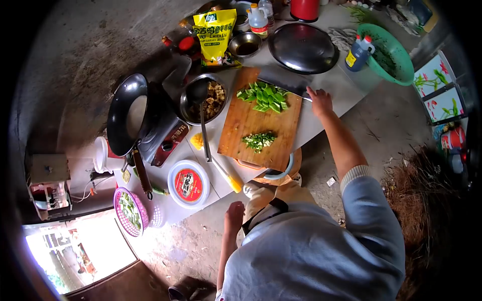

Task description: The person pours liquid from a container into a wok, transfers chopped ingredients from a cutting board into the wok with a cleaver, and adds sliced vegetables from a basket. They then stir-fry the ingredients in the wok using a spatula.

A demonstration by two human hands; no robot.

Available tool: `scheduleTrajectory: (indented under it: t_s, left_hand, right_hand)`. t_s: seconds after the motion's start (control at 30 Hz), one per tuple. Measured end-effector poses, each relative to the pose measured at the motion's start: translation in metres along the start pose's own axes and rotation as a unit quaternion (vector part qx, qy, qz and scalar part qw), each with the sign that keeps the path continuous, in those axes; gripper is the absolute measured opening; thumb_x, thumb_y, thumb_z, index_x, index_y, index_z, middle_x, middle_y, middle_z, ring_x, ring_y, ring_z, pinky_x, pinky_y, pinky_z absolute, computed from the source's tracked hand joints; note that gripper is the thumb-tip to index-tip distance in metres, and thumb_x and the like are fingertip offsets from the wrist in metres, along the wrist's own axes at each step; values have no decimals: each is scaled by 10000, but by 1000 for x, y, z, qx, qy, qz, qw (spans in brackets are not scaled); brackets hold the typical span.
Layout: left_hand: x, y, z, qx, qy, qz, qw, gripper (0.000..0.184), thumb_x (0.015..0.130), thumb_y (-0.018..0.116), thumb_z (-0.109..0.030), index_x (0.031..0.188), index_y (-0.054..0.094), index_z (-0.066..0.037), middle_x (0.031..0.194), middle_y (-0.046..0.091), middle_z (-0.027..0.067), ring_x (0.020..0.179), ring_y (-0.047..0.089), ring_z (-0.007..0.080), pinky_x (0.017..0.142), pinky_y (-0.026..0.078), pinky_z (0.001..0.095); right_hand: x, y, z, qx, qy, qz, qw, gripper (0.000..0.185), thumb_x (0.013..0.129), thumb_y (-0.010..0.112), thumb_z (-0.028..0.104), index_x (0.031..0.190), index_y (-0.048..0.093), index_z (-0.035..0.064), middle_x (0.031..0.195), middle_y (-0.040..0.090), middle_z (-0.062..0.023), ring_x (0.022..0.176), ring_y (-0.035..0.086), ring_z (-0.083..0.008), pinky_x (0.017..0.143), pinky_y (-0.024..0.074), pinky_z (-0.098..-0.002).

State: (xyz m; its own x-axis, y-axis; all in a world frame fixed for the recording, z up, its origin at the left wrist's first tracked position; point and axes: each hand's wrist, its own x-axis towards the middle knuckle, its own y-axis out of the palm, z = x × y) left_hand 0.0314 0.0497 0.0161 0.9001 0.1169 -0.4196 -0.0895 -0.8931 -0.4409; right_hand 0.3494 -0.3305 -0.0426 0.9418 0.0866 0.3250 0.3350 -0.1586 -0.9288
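Note:
At the far right corner of the wooden cutting board (232, 125), my right hand (321, 103) has its fingers around the handle end of a cleaver (282, 80). The cleaver's broad dark blade lies along the board's far edge, just behind a pile of sliced green peppers (263, 97). Nearer to me on the board is a smaller heap of chopped green and white pieces (259, 141). My left hand (234, 216) hangs low beside my body, off the table, fingers curled in and nothing visible in them.
A metal bowl (217, 118) with browned pieces and a ladle (203, 125) stands left of the board. Beyond it, a wok (120, 93) sits by a portable stove (173, 138). A white-lidded tub (175, 193), a wok lid (303, 48) and a green basin (401, 55) are around.

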Motion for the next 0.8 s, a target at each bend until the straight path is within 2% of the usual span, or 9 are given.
scheduleTrajectory:
  t_s: [0.07,0.27,0.33,0.47,0.5,0.53,0.63,0.73,0.8]
  left_hand:
    - [-9,1,21,10,-23,-35,999,217,865,472,-202,988,539,-36,726,595,62,592,562,115,509,439,248]
    - [-13,0,10,-35,-85,-83,992,187,830,499,-160,976,540,-50,733,605,89,611,583,152,558,463,270]
    - [-3,1,5,-26,-85,-76,993,187,834,501,-171,973,539,-51,724,606,91,607,586,154,555,463,275]
    - [-5,9,9,-14,-64,-73,995,214,841,506,-216,972,535,-50,711,610,98,600,592,167,563,466,289]
    - [-4,10,14,-20,-61,-79,995,216,838,509,-217,971,536,-50,716,611,98,602,595,168,566,467,289]
    - [3,9,15,-18,-50,-78,996,217,836,513,-219,970,537,-50,721,613,99,605,597,168,568,469,288]
    - [15,10,-3,7,-47,-73,996,215,841,505,-206,958,544,-30,721,600,96,626,590,161,570,471,288]
    - [46,16,-7,63,11,-68,996,193,828,525,-181,922,548,-13,722,591,114,648,586,187,579,466,298]
    - [57,19,-27,135,84,-103,982,178,803,562,-168,902,543,-21,725,590,132,644,582,230,580,457,316]
  right_hand:
    - [23,-2,7,105,24,229,967,535,794,461,120,1294,310,234,1077,509,-105,942,530,-262,818,405,-396]
    - [27,-4,18,140,-30,242,960,599,782,491,164,1318,246,270,1034,511,-158,914,536,-313,733,455,-432]
    - [24,4,19,167,22,226,960,588,782,504,183,1310,258,262,1013,518,-164,896,543,-324,718,466,-435]
    - [23,-15,10,173,56,123,976,482,796,507,222,1256,365,235,822,570,-140,739,586,-302,628,491,-404]
    - [18,-25,5,199,49,52,977,300,811,505,262,1099,504,176,724,577,-120,645,586,-297,578,485,-402]
    - [14,-33,5,199,49,51,977,300,811,505,262,1099,504,176,724,577,-120,645,586,-297,578,485,-402]
    - [13,-62,16,317,-15,30,948,192,836,495,295,792,529,111,650,573,-107,584,564,-311,525,456,-420]
    - [10,-104,41,292,-133,168,932,155,828,508,279,882,576,151,691,599,-84,593,588,-261,521,470,-393]
    - [-2,-84,73,283,-210,141,925,188,806,536,257,973,589,190,705,607,-67,607,599,-236,535,487,-365]
